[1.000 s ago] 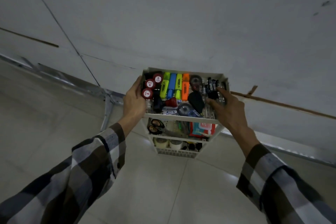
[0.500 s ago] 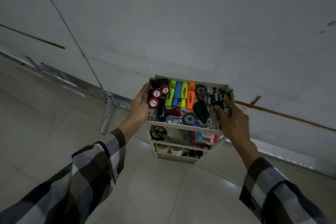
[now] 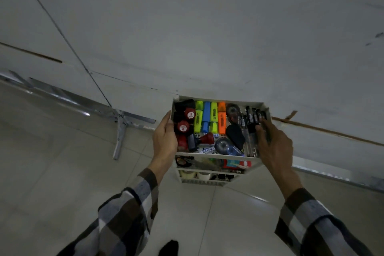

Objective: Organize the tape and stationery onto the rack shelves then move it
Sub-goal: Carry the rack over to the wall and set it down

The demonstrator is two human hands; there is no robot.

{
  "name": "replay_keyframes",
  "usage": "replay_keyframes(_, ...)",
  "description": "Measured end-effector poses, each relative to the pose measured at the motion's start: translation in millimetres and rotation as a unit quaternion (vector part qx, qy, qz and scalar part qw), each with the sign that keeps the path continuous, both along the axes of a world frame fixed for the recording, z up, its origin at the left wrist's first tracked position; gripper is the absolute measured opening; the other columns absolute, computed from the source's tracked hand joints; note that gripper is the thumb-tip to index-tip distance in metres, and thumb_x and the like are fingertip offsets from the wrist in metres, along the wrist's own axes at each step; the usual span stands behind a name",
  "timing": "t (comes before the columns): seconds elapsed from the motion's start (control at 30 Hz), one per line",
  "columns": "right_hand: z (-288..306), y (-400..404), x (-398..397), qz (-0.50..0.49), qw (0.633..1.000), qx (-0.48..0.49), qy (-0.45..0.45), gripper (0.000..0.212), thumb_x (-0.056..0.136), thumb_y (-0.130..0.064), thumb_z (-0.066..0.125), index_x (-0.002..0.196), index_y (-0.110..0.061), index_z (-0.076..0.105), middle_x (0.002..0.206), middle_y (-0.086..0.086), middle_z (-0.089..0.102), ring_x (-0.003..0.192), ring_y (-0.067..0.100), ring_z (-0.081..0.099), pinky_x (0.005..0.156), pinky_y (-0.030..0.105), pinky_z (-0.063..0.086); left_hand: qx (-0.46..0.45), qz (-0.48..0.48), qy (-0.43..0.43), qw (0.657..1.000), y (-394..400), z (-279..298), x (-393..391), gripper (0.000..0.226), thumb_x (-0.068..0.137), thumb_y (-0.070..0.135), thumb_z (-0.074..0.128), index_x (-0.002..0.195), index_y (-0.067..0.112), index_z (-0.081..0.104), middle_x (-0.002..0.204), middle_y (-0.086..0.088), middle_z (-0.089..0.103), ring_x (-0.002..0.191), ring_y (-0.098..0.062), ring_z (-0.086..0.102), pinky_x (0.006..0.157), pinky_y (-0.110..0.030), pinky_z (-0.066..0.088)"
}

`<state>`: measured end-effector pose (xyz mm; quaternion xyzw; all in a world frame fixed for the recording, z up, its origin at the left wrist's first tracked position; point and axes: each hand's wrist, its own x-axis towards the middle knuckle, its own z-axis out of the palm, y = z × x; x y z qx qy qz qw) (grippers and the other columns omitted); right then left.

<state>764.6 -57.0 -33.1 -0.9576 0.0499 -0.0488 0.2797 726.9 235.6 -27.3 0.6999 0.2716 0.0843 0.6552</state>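
Sorting appears complete; what is left, by my judgement, is the carry and the setting-down. The left hand (image 3: pixel 165 143) is flat and clamped against the left wall of the rack (image 3: pixel 216 157), and the right hand (image 3: pixel 274 147) is closed over its right wall, fingertips (image 3: pixel 262 125) curled over the rim onto the pens; the rack hangs between them above the tiled floor (image 3: pixel 62 172), close to the wall (image 3: pixel 207 37), with no counter in view. Nearest tier, the lowest: two pale tape rolls (image 3: pixel 195 175) at the left, dark items beside them too dim to count. Middle tier: one dark tape dispenser (image 3: pixel 182 162) at the left edge, one red packet (image 3: pixel 236 164) at the right, murky clutter between. Top tier: four highlighters (image 3: pixel 209 117), two yellow, one blue, one orange, along the far edge; four red-topped stamps (image 3: pixel 186 122) toward the left wall; two correction-tape dispensers (image 3: pixel 225 146); roughly six pens (image 3: pixel 250 122) along the right wall.
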Motion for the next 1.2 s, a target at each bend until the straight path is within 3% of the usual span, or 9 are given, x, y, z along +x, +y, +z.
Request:
replay_keyframes(0.07,5.3,2.4,-1.9,-0.011,0.999,-0.035,-0.003,0.06,0.102,-0.064,0.029,0.14,-0.024,0.053,0.101,0.015,0.068,0.088,0.028,0.066,0.08,0.046,0.059,0.01,-0.004,0.001,1.0,2.4,-2.5,-0.8,0.04,0.11,0.038,0.037,0.144,0.035,0.059,0.134,0.007,0.069,0.119,-0.014,0.068,0.099,-0.043,0.059)
replay_keyframes(0.17,24.5,24.6,-12.6,-0.025,0.992,-0.067,-0.101,0.049,0.096,-0.035,0.064,0.139,-0.014,0.056,0.135,0.022,0.055,0.124,0.039,0.05,0.103,0.05,0.041,0.024,-0.001,0.008,1.0,3.2,-2.6,2.2,0.041,0.112,0.032,0.037,0.148,0.031,0.056,0.139,0.005,0.066,0.123,-0.013,0.064,0.103,-0.042,0.057)
replay_keyframes(0.23,42.3,54.5,-16.6,0.063,0.986,-0.026,-0.154,0.047,0.092,-0.027,0.073,0.134,-0.011,0.06,0.129,0.016,0.061,0.12,0.032,0.053,0.101,0.042,0.04,0.043,-0.004,0.012,0.999,4.0,-3.0,1.2,0.043,0.111,0.032,0.038,0.151,0.028,0.054,0.145,0.002,0.062,0.127,-0.013,0.06,0.109,-0.039,0.053)
replay_keyframes(0.33,55.7,98.6,-9.4,0.195,0.974,0.055,-0.103,0.045,0.094,-0.031,0.072,0.135,-0.016,0.061,0.121,0.005,0.069,0.11,0.021,0.061,0.094,0.035,0.049,0.162,-0.024,-0.012,0.986,8.5,-1.5,-9.3,0.046,0.109,0.036,0.044,0.152,0.021,0.051,0.141,-0.002,0.053,0.123,-0.01,0.051,0.102,-0.028,0.047)
replay_keyframes(0.47,67.1,136.7,12.6,0.28,0.959,0.038,-0.02,0.054,0.093,-0.031,0.072,0.143,-0.021,0.056,0.131,0.003,0.066,0.115,0.02,0.061,0.093,0.029,0.046,0.412,-0.117,-0.113,0.897,21.3,9.3,-21.2,0.046,0.093,0.044,0.065,0.133,0.02,0.065,0.12,0.0,0.061,0.111,-0.017,0.056,0.091,-0.035,0.049)
replay_keyframes(0.57,68.6,151.1,27.8,0.33,0.944,-0.01,0.009,0.053,0.09,-0.022,0.073,0.141,-0.023,0.059,0.132,0.005,0.066,0.115,0.024,0.062,0.096,0.037,0.051,0.475,-0.198,-0.105,0.851,27.1,15.6,-19.9,0.047,0.085,0.045,0.073,0.127,0.024,0.069,0.11,0.003,0.067,0.104,-0.019,0.058,0.085,-0.04,0.044)
replay_keyframes(0.83,71.7,166.9,61.5,0.335,0.942,0.039,-0.005,0.026,0.098,-0.026,0.066,0.122,-0.017,0.073,0.112,0.007,0.075,0.096,0.014,0.064,0.082,0.026,0.046,0.461,-0.202,-0.11,0.857,30.7,21.7,-3.0,0.032,0.098,0.03,0.063,0.128,0.018,0.065,0.108,-0.003,0.069,0.099,-0.024,0.061,0.082,-0.046,0.048)
replay_keyframes(1.03,75.7,181.5,80.7,0.298,0.95,0.097,0.011,0.025,0.1,-0.031,0.065,0.121,-0.018,0.071,0.108,0.006,0.077,0.094,0.017,0.072,0.088,0.037,0.06,0.444,-0.183,-0.122,0.869,34.5,29.5,23.2,0.024,0.101,0.029,0.058,0.116,0.012,0.068,0.098,-0.006,0.071,0.087,-0.024,0.062,0.075,-0.043,0.05)
replay_keyframes(1.2,74.9,175.3,69.2,0.279,0.955,0.093,0.026,0.04,0.1,-0.029,0.063,0.14,-0.023,0.057,0.12,0.003,0.067,0.096,0.017,0.067,0.083,0.028,0.053,0.404,-0.179,-0.117,0.89,37.9,32.8,31.2,0.028,0.102,0.033,0.06,0.122,0.014,0.065,0.104,-0.003,0.073,0.088,-0.02,0.065,0.077,-0.043,0.056)
